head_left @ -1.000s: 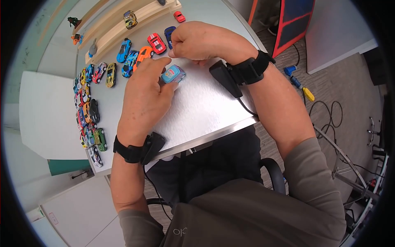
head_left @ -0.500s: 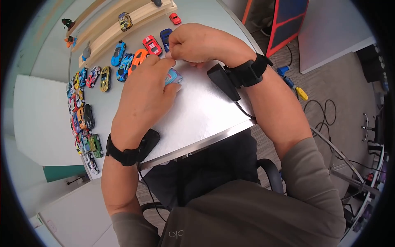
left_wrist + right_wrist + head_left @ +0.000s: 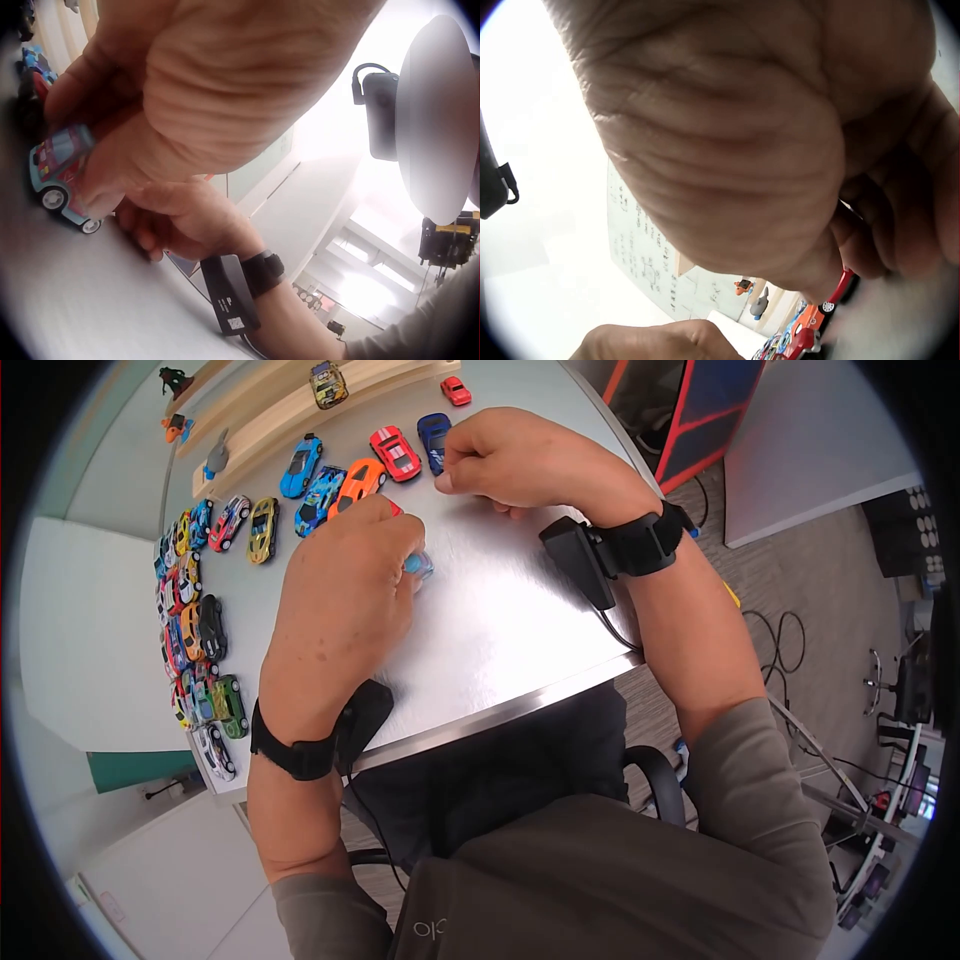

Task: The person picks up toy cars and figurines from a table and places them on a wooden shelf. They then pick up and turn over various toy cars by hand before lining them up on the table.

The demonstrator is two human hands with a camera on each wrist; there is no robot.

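Observation:
My left hand (image 3: 345,595) grips a small light-blue car (image 3: 420,566) between thumb and curled fingers, low over the metal table (image 3: 480,630). In the left wrist view the thumb presses the side of this car (image 3: 61,169), whose wheels face the table. Something red shows just beyond the left knuckles. My right hand (image 3: 545,460) has its fingers curled, the tips beside the rear of a dark blue car (image 3: 434,442); no object shows in it, and whether it touches that car is unclear. An orange car (image 3: 360,482) and a red striped car (image 3: 396,453) stand between the hands' far sides.
Several toy cars line the left edge, among them a black one (image 3: 211,627) and a green one (image 3: 234,705). A wooden rack (image 3: 270,422) runs along the back, with a patterned car (image 3: 327,385) on it. A small red car (image 3: 455,391) stands at the back right.
The left fingers have closed further round the light-blue car, covering more of it. The right fingertips, close to the left hand half a second ago, are now farther to the right. The head view has shifted slightly.

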